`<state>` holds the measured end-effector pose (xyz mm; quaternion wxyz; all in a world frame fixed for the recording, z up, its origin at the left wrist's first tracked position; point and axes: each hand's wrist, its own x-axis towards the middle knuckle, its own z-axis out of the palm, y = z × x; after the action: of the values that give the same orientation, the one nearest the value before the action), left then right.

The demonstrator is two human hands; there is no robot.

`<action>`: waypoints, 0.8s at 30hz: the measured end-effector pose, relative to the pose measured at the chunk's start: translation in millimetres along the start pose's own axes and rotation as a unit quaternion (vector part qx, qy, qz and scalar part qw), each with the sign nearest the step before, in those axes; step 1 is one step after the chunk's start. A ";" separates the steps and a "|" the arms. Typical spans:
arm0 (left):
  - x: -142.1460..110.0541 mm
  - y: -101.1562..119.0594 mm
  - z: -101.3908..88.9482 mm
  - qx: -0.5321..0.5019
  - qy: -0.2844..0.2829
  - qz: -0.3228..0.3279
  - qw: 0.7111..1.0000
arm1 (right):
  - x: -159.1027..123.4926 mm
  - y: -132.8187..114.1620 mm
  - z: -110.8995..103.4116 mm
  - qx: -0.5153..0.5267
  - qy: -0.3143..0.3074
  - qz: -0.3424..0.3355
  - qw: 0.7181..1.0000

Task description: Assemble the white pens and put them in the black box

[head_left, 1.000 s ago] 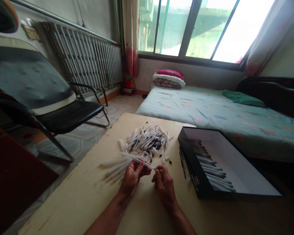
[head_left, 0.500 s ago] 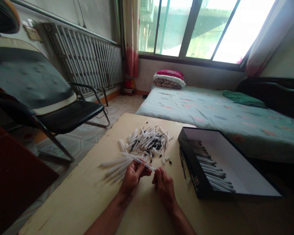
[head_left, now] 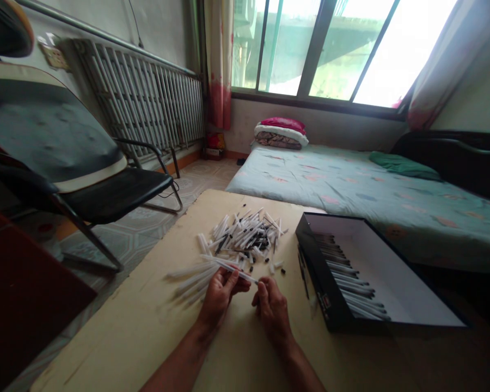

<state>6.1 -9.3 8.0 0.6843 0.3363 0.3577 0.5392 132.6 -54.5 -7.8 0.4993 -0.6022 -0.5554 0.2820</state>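
Both grips are closed on one slim white pen barrel (head_left: 247, 277): the left hand (head_left: 224, 291) pinches it between thumb and fingers partway along, while the thumb and forefinger of the right hand (head_left: 271, 302) close on its right-hand end, where a darker tip shows too small to make out. The barrel lies to the left of the open black box (head_left: 320, 272), its long axis slanting from far left to near right, so the pinched end is the one towards the box, and the right hand is the nearer of the two to it. Also left of the box, beyond the left hand, loose white pen barrels (head_left: 196, 278) fan out, and behind them is a jumbled heap of pen parts (head_left: 247, 231), white and black. Just beside the box's left wall lie thin dark rods (head_left: 304, 272), and inside the box runs a row of pens (head_left: 351, 281). Box and parts rest on a pale counter (head_left: 126, 332); behind the box is a bed (head_left: 343, 174), and well to its left a metal-framed chair (head_left: 118, 190).
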 end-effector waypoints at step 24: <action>-0.1 -1.0 -1.4 0.018 -0.023 0.006 1.000 | 0.4 2.8 -1.1 -0.030 -0.012 -0.027 0.999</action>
<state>5.4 -9.4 6.4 0.6827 0.3632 0.3496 0.5290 134.8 -54.1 -9.9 0.4820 -0.5982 -0.5856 0.2587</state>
